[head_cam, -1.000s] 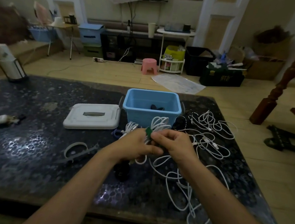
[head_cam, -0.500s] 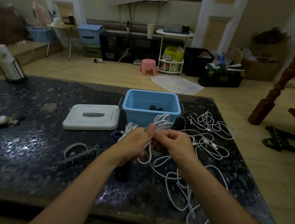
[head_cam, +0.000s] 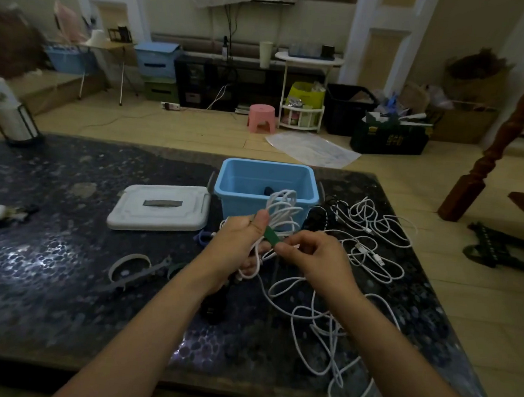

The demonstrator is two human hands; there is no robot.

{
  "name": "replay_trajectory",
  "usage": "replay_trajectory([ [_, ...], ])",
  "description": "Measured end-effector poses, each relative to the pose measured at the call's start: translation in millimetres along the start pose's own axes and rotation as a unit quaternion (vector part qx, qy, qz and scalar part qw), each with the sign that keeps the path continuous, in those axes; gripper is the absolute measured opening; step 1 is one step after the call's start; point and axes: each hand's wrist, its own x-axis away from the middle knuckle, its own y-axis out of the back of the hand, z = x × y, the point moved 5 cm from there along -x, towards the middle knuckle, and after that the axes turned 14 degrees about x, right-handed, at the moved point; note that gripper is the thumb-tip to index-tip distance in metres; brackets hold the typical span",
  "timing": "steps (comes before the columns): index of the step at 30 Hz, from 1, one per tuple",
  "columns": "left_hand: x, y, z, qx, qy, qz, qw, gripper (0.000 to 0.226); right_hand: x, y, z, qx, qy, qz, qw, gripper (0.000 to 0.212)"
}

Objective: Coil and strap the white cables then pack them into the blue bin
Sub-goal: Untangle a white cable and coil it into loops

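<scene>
L hand (head_cam: 234, 243) is wrapped round a coiled white cable (head_cam: 281, 211), thumb up on the near side of the loops, so the bundle is clamped at its waist and the loops fan out above, in front of the blue bin (head_cam: 266, 183). Holding it there prob. keeps the turns from springing apart while the strap goes on. R hand (head_cam: 311, 255) pinches the free end of a green strap (head_cam: 271, 235) betw. thumb and fingertips; strap runs up-left from that pinch to under the L thumb, so it looks pulled taut across the bundle. Whether it's already wrapped fully round, can't tell.

Judgement: mid-strapping on this coil; next needs the strap end closed on itself w/o the L hand letting go.

Outward: loose white cables (head_cam: 374, 239) lie tangled on the dark table (head_cam: 57, 275), right of the hands and trailing to the near edge, not coiled yet, so plenty of the task left. Bin sits at the far side, centre, open, w/ something dark inside, too small to name. Its white lid (head_cam: 158, 206) lies flat just left of it, off so coils can drop straight in. A grey strap (head_cam: 134, 269) lies to the near left of the hands, likely spare for later coils.
</scene>
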Motion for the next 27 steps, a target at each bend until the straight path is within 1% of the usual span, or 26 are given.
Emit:
replay_trajectory([
  [2, 2.1, -2.0, 0.6, 0.001, 0.006, 0.026, 1.000, 0.037, 1.1, -2.4, -0.3, -0.053, -0.018, 0.049, 0.997, 0.013],
  [5, 5.9, -2.9, -1.0, 0.015, 0.016, 0.072, 0.997, 0.033, 3.4, -3.1, -0.9, -0.140, -0.038, 0.118, 0.982, 0.002],
  [7, 8.1, -4.5, -2.8, -0.008, 0.019, 0.084, 0.996, 0.030, 3.5, 2.5, 0.4, -0.161, -0.038, 0.146, 0.975, 0.014],
  [10, 6.9, -2.2, -2.2, -0.080, 0.020, 0.061, 0.995, 0.030, 2.6, 10.5, 2.3, -0.195, -0.038, 0.190, 0.961, 0.033],
  [13, 8.0, -1.3, -2.3, -0.096, 0.017, 0.080, 0.992, 0.026, 3.9, 11.3, 0.3, -0.254, -0.073, 0.237, 0.935, 0.041],
  [15, 9.1, -3.1, -2.9, -0.093, 0.006, 0.102, 0.990, 0.017, 2.5, 12.0, -3.8, -0.289, -0.104, 0.227, 0.924, 0.051],
  [17, 8.1, -3.1, -2.2, -0.096, -0.006, 0.116, 0.989, 0.020, 1.6, 13.0, -2.6, -0.283, -0.103, 0.208, 0.931, 0.056],
  [19, 6.6, -2.2, 1.0, -0.125, -0.015, 0.135, 0.983, 0.029, 1.5, 13.3, -1.3, -0.251, -0.103, 0.196, 0.942, 0.066],
  [20, 6.5, -2.1, 2.4, -0.148, -0.017, 0.145, 0.978, 0.030, 1.9, 13.1, -0.6, -0.223, -0.103, 0.194, 0.950, 0.071],
  [21, 7.6, -3.4, 3.2, -0.161, -0.020, 0.155, 0.974, 0.026, 2.7, 12.5, 0.5, -0.191, -0.101, 0.195, 0.957, 0.074],
  [22, 8.4, -5.5, 3.8, -0.161, -0.022, 0.164, 0.973, 0.019, 2.9, 11.8, 1.9, -0.159, -0.092, 0.190, 0.964, 0.071],
  [23, 9.8, -8.5, 3.7, -0.159, -0.023, 0.169, 0.972, 0.015, 3.9, 11.2, 4.5, -0.133, -0.080, 0.180, 0.971, 0.063],
  [26, 8.7, -11.3, 5.7, -0.164, -0.027, 0.152, 0.974, 0.010, 4.9, 9.0, 10.0, -0.111, -0.045, 0.125, 0.985, 0.024],
  [27, 7.5, -9.3, 6.9, -0.166, -0.027, 0.137, 0.976, 0.013, 5.3, 8.2, 10.5, -0.109, -0.042, 0.106, 0.987, 0.016],
])
